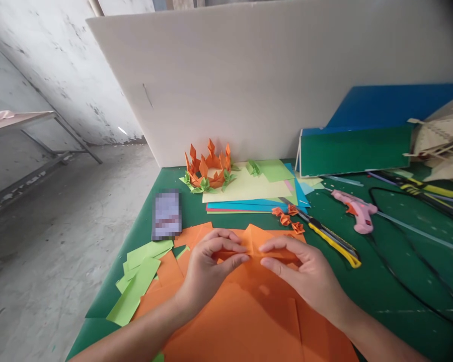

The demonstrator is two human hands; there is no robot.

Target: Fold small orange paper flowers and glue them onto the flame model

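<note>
Between my two hands is a small folded piece of orange paper (252, 240), with a pointed top and a crease down its middle. My left hand (213, 256) pinches its left side between thumb and fingers. On the right side, my right hand (296, 261) holds it in the same kind of pinch. Beneath both hands lie large orange paper sheets (234, 322). Small folded orange paper pieces (285, 219) lie just beyond my right hand. Farther back stands an orange origami crown (210, 168) with green leaf-like folds round its base.
Green paper strips (139, 281) and a phone (166, 215) are at the left. A yellow utility knife (334, 241), blade out, and a pink glue gun (357, 208) with a black cord lie right. Coloured sheets (249, 188) lie behind, before a white board (249, 85).
</note>
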